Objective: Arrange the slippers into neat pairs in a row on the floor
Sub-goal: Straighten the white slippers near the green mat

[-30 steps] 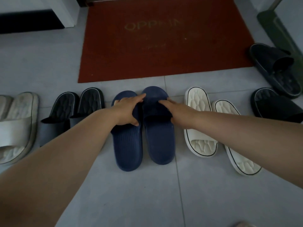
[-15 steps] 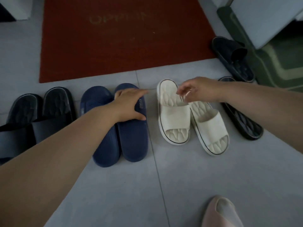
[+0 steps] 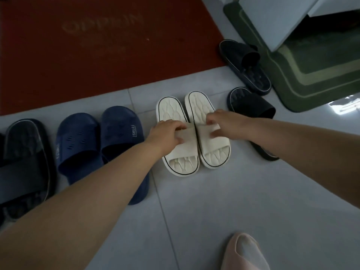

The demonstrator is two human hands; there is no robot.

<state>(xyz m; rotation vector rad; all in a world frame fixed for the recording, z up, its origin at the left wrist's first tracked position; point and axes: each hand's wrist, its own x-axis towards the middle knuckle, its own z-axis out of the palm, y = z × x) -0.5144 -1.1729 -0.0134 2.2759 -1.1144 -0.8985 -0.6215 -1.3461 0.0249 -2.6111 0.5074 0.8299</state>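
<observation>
White slipper pair (image 3: pixel 191 133) is being gripped at the straps just below the red doormat (image 3: pixel 97 55), soles side by side and touching, toes pointing away from the mat. Left hand (image 3: pixel 167 133) is pinching the left strap; right hand (image 3: pixel 220 123) is pinching the right strap.

Progress, judged: navy pair (image 3: pixel 101 145) is sitting paired left of the white pair, below the mat. A dark slipper (image 3: pixel 25 164) is lying further left, its mate mostly cut off by the frame edge. Still left: two black slippers (image 3: pixel 251 106) near the mat's right corner are being left apart and skewed, one partly hidden under the right forearm.

Writing: "SMILE" tag is being shown on a navy strap. Faded doormat lettering is partly readable, "OPP…". A pink slipper (image 3: pixel 245 254) is showing at the bottom edge, well away from the mat.
</observation>
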